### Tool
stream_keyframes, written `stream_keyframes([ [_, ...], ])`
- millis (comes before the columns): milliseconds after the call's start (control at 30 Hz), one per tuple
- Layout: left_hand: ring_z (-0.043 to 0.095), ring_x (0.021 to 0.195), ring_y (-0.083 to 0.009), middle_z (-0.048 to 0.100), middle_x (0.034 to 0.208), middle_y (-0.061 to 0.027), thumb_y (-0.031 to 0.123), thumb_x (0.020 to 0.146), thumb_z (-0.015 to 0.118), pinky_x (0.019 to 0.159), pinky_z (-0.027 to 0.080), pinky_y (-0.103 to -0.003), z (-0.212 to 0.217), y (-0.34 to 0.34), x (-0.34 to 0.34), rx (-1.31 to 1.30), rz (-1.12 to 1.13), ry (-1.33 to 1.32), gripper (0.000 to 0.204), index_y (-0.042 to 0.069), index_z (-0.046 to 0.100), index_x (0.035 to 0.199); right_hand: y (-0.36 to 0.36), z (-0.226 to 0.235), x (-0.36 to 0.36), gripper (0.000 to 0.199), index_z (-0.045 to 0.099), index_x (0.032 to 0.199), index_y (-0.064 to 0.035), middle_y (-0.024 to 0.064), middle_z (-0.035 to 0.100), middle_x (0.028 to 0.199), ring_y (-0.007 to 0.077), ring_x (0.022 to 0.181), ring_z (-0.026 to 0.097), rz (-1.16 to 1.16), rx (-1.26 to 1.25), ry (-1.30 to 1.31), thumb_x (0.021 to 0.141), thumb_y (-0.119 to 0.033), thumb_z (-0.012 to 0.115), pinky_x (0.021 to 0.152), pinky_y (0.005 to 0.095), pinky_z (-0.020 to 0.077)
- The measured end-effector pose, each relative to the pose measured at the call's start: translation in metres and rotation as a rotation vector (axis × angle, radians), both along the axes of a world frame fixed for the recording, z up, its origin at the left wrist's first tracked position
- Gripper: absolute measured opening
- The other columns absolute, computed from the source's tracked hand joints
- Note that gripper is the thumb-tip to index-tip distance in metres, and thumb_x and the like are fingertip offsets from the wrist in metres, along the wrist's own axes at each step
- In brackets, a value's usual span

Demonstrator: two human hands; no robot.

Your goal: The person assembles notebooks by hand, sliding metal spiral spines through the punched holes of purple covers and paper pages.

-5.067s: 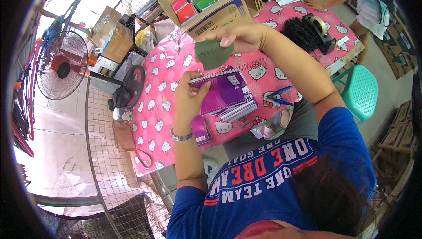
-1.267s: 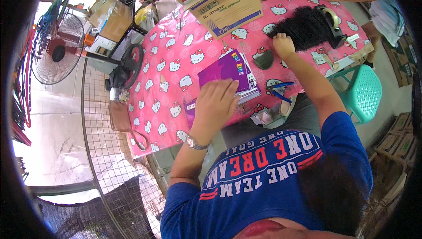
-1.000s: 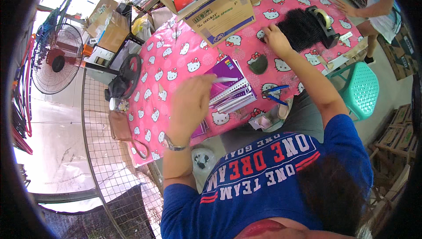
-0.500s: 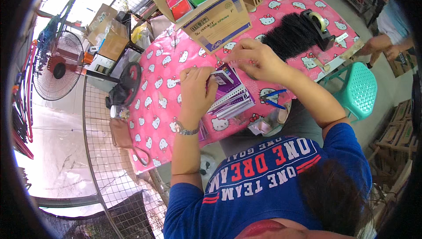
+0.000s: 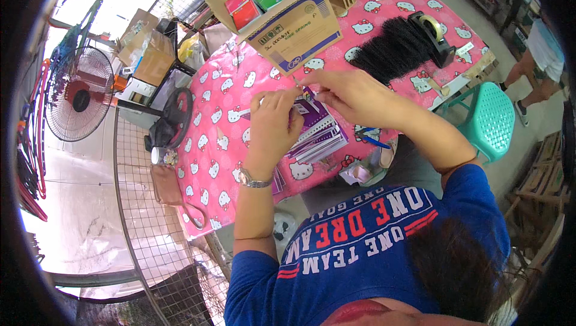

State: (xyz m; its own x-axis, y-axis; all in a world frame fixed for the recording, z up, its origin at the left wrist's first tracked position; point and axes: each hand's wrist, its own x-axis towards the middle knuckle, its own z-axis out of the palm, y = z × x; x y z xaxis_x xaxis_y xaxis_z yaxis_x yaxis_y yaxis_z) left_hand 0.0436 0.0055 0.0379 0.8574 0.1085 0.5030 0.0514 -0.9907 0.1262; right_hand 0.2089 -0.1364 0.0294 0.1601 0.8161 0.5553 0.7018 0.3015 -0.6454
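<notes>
Both my hands work close together over a stack of purple-and-white printed cards (image 5: 318,140) on the table. My left hand (image 5: 273,116) is closed at the stack's left upper side, its fingers curled on a purple card whose edge shows beside them. Just to the right, my right hand (image 5: 351,95) pinches with thumb and forefinger near the left fingertips. What it pinches is too small to make out. Blue-handled pliers (image 5: 375,140) lie right of the stack, below my right wrist.
Behind my hands stands an open cardboard box (image 5: 294,38) with colourful small packs. Black bristly strips (image 5: 390,50) and a tape dispenser (image 5: 441,44) lie at the right on the pink tablecloth (image 5: 210,140). A green stool (image 5: 489,119) and another person (image 5: 534,68) are beyond.
My right hand has turned and dropped slightly, its thumb now nearer the left fingertips. My left hand stays almost in place. The person at the right has shifted, with legs now showing.
</notes>
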Motion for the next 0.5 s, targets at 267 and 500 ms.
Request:
stream_keyframes([
  [267,0.057,0.101,-0.0287,0.062,0.099,-0.0082,0.005,0.073,0.061,0.094,0.038,-0.045,0.000,0.005,-0.012,-0.033,0.034,0.143,0.033,0.008,0.059,0.106,0.040,-0.015,0.033,0.033,0.054,0.120,-0.0076,0.0204,0.063,0.107,0.0380,0.089,0.065,0.365,-0.496,0.856,0.091,-0.023,0.058,0.072,0.0472,0.0530],
  [500,0.051,0.101,-0.0322,0.060,0.098,-0.0108,0.001,0.074,0.060,0.089,0.040,-0.045,-0.013,-0.001,-0.015,0.151,0.442,-0.021,0.029,0.004,0.060,0.103,0.062,-0.237,0.050,0.045,0.060,0.116,-0.0109,0.0219,0.056,0.123,0.0422,0.116,0.052,-0.349,-0.613,-0.550,0.080,-0.037,0.068,0.098,0.0509,0.0426],
])
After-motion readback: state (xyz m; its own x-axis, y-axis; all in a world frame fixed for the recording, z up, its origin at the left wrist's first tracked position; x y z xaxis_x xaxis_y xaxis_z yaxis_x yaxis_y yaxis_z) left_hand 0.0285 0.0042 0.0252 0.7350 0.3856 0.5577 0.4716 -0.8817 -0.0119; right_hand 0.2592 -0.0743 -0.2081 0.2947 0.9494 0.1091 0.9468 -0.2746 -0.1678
